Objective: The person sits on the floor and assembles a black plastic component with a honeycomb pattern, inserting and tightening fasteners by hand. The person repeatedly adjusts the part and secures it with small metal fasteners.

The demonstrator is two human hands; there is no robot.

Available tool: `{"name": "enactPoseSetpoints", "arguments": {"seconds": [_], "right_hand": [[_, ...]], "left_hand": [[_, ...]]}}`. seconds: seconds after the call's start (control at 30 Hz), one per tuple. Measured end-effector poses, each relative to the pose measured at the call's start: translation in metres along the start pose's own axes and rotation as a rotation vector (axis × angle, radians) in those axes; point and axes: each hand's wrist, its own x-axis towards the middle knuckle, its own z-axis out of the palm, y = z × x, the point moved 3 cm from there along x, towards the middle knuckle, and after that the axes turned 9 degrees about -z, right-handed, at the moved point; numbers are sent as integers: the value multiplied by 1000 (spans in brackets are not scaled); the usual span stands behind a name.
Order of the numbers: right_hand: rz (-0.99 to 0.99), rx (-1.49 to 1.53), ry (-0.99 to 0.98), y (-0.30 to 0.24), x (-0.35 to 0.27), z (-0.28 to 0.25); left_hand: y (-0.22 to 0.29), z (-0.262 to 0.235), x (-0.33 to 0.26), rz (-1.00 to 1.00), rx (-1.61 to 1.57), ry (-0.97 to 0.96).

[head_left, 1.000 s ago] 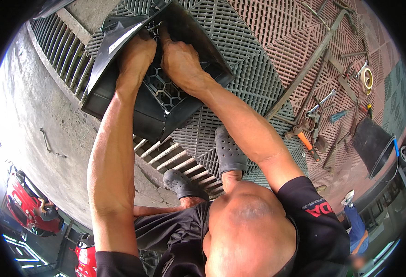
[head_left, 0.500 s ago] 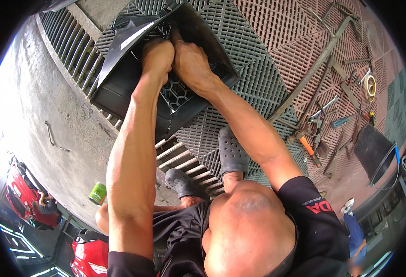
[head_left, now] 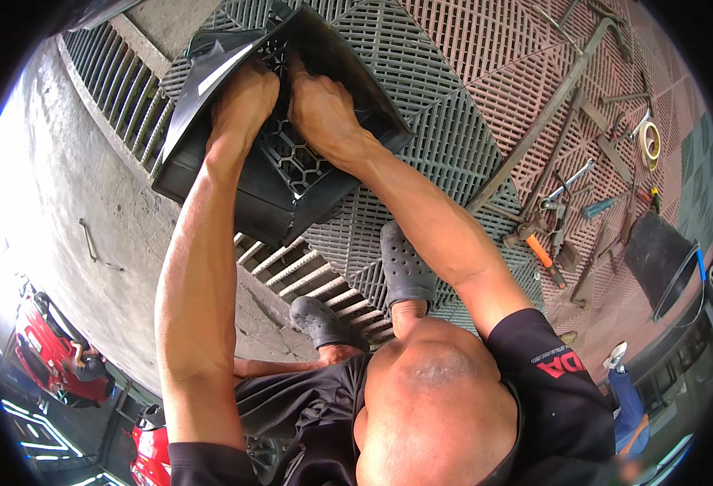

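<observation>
We find the black plastic housing (head_left: pixel 263 212) on the floor in front of the person, its open side facing up toward them, over the grey grid tiles (head_left: pixel 441 121) and the edge of the bar grate (head_left: pixel 304 279). A pale strip (head_left: pixel 225 65) runs along its upper left wall, and a honeycomb mesh (head_left: pixel 301 160) shows inside.

We note 2 bare hands within the housing, near each other but apart. The left hand (head_left: pixel 247 101) is curled at the inner left side; its fingertips are hidden. The right hand (head_left: pixel 324 117) has bent fingers, the forefinger reaching into shadow at the far end. We cannot tell whether either hand grips anything.

To the right, on reddish tiles, we record an orange-handled hammer (head_left: pixel 543 257), a tape roll (head_left: pixel 644 146) and a black bucket (head_left: pixel 656 255). 1 spanner (head_left: pixel 87 239) lies on the concrete at left.
</observation>
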Motion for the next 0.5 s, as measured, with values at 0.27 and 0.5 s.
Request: {"name": "enactPoseSetpoints", "arguments": {"seconds": [0.27,0.5], "right_hand": [[-20,-36,28,5,1,2],[39,-87,14,4,6,6]], "left_hand": [[4,-4,4,-39,-163,35],[-3,9,10,42,-158,176]]}}
